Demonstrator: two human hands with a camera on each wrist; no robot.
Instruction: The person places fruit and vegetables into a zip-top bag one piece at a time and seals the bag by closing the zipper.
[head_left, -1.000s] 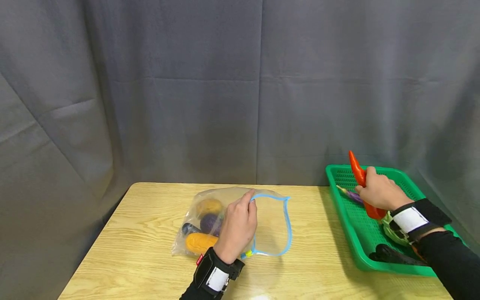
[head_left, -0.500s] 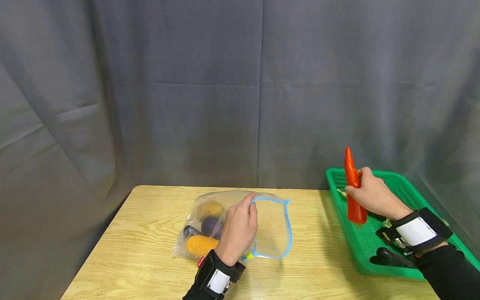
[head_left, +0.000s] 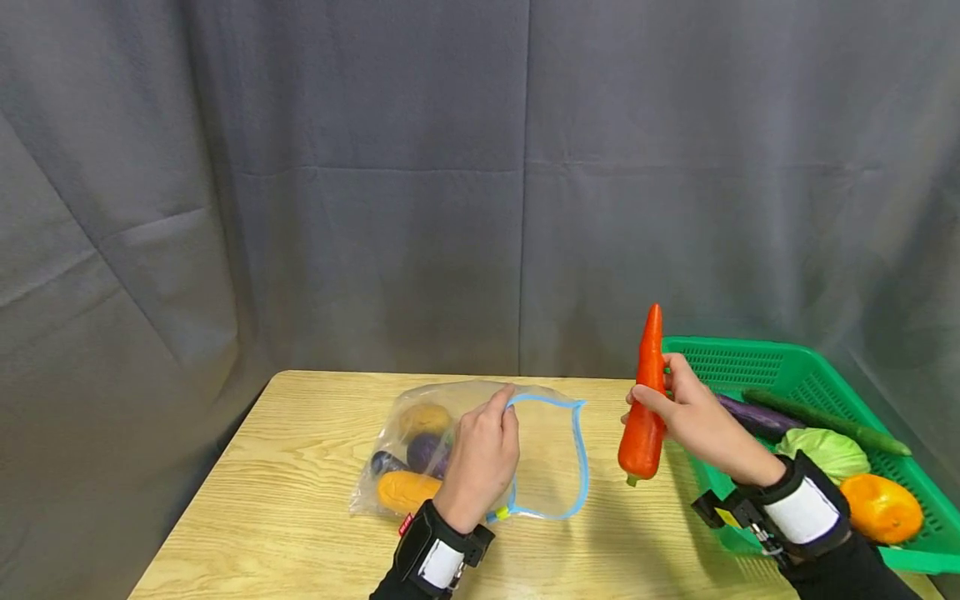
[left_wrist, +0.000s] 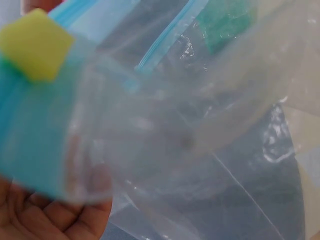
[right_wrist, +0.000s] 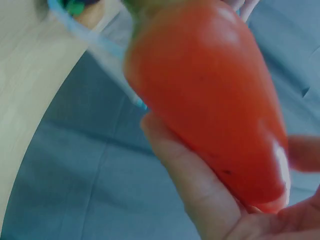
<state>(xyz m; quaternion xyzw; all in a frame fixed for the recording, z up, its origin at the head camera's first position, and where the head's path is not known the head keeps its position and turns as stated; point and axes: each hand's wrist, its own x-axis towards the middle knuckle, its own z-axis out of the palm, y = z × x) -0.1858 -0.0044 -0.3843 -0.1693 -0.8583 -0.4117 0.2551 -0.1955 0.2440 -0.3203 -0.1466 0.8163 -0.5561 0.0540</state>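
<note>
My right hand (head_left: 701,417) grips an orange-red carrot (head_left: 642,437), its pointed tip up and its thick end down, between the basket and the bag. In the right wrist view the thumb lies along one side of the carrot (right_wrist: 205,100) and a finger shows on the other. A clear zip bag with a blue-edged mouth (head_left: 582,454) faces right on the table, and my left hand (head_left: 480,458) holds its upper layer at that mouth. Inside the bag are a yellow-orange oblong piece (head_left: 405,492), a round yellowish one (head_left: 424,421) and dark purple ones (head_left: 425,451).
On the right stands a green plastic basket (head_left: 802,360) holding an eggplant (head_left: 761,419), a cucumber (head_left: 832,423), a cabbage (head_left: 828,454) and an orange round vegetable (head_left: 881,508). Grey curtain (head_left: 375,250) hangs behind the wooden table (head_left: 300,467).
My right hand has lifted the carrot out of the basket and carried it left toward the bag, turning it more upright. The left hand stays on the bag.
</note>
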